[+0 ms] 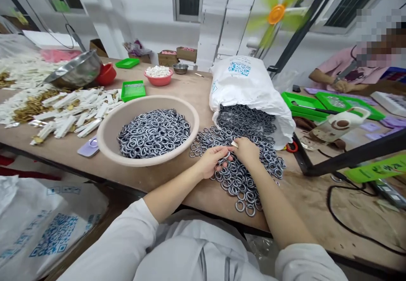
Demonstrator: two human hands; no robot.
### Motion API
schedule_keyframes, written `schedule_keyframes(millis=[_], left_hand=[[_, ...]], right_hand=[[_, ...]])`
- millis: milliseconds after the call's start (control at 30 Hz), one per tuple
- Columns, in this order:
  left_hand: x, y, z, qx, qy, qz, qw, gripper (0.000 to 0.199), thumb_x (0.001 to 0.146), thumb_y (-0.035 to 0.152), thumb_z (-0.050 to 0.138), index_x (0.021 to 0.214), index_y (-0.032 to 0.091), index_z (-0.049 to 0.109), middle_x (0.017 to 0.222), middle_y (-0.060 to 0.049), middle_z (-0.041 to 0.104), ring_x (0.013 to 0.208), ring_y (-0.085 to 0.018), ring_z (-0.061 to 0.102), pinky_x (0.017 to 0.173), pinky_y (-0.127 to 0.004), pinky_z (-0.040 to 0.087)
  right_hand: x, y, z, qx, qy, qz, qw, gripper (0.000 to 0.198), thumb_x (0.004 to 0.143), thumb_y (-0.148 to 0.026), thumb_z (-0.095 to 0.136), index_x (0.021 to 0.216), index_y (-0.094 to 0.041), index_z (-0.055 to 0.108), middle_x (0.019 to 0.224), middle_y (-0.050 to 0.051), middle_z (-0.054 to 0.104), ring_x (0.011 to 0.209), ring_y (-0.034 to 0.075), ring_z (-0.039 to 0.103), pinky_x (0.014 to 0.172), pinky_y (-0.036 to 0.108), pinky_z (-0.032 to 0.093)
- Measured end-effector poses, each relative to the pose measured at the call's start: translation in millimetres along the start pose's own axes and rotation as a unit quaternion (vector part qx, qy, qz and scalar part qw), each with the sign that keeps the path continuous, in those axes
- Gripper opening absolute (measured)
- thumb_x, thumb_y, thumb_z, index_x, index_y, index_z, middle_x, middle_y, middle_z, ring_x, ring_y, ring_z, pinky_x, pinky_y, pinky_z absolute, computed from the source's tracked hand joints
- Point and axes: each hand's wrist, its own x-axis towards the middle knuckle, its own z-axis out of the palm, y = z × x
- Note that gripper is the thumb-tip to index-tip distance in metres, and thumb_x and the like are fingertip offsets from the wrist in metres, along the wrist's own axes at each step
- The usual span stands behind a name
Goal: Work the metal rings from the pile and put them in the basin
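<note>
Dark grey rings [236, 184] lie in a loose heap on the table, spilling from the mouth of a white sack [244, 84] that lies on its side. Over this heap my left hand [215, 161] is closed with its palm turned up, gripping a few of the rings. Close against its fingertips is my right hand [246, 150], back upward and fingers curled. A small pale piece shows at its thumb; what else it holds is hidden. Left of both hands stands a wide beige basin [149, 161] with many similar rings inside.
White strips with brass-coloured parts [68, 120] cover the left of the table. Behind the basin are green trays [133, 90] and a red bowl of white pieces [158, 79]. A black metal frame [349, 162] stands at right, near a fan [275, 14] and another person [345, 71].
</note>
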Motion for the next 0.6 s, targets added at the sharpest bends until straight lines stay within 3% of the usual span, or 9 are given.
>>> schedule_keyframes(millis=[100,200,267,367,500,600], left_hand=[[1,0,0,-0.003,0.031,-0.005,0.999,0.047,0.068,0.048,0.081,0.098,0.014,0.066,0.075,0.0,0.06,0.05,-0.004,0.053,0.035,-0.012,0.024],[2,-1,2,0.006,0.06,0.01,0.998,0.049,0.065,0.046,0.084,0.096,0.014,0.063,0.072,0.002,0.059,0.049,-0.004,0.052,0.035,-0.012,0.025],[3,-1,3,0.012,0.073,0.032,0.997,0.052,0.063,0.046,0.086,0.096,0.015,0.06,0.07,0.003,0.058,0.049,-0.004,0.051,0.035,-0.012,0.026],[4,-2,6,0.009,0.082,0.061,0.995,0.052,0.062,0.046,0.087,0.092,0.017,0.056,0.066,0.006,0.055,0.047,-0.004,0.048,0.034,-0.013,0.028],[3,-2,7,0.023,0.08,0.053,0.995,0.053,0.06,0.05,0.086,0.085,0.018,0.052,0.061,0.008,0.051,0.044,-0.004,0.045,0.034,-0.013,0.027],[2,-2,9,0.04,0.067,0.02,0.997,0.054,0.062,0.058,0.082,0.081,0.018,0.05,0.056,0.007,0.049,0.04,-0.004,0.042,0.032,-0.013,0.023]], right_hand=[[-5,6,-4,0.045,0.01,-0.007,0.999,0.024,0.091,-0.035,0.055,0.088,-0.019,0.072,0.099,0.01,0.071,0.085,0.022,0.064,0.064,0.029,0.034],[-15,10,-11,0.18,0.023,-0.046,0.982,0.024,0.088,-0.037,0.061,0.076,-0.018,0.068,0.081,0.005,0.068,0.075,0.018,0.059,0.062,0.027,0.032],[-24,7,-12,0.325,0.032,-0.095,0.94,0.028,0.087,-0.043,0.062,0.075,-0.018,0.067,0.072,0.001,0.063,0.07,0.015,0.055,0.062,0.026,0.034],[-36,-4,-7,0.482,0.016,-0.147,0.864,0.032,0.08,-0.049,0.07,0.086,-0.018,0.071,0.079,0.0,0.065,0.073,0.015,0.058,0.068,0.027,0.041],[-45,-16,4,0.556,0.032,-0.143,0.819,0.036,0.075,-0.053,0.075,0.089,-0.02,0.071,0.084,0.001,0.065,0.078,0.017,0.061,0.073,0.03,0.047],[-50,-20,7,0.606,0.042,-0.116,0.786,0.037,0.072,-0.053,0.078,0.086,-0.021,0.065,0.076,-0.001,0.065,0.069,0.016,0.062,0.07,0.031,0.049]])
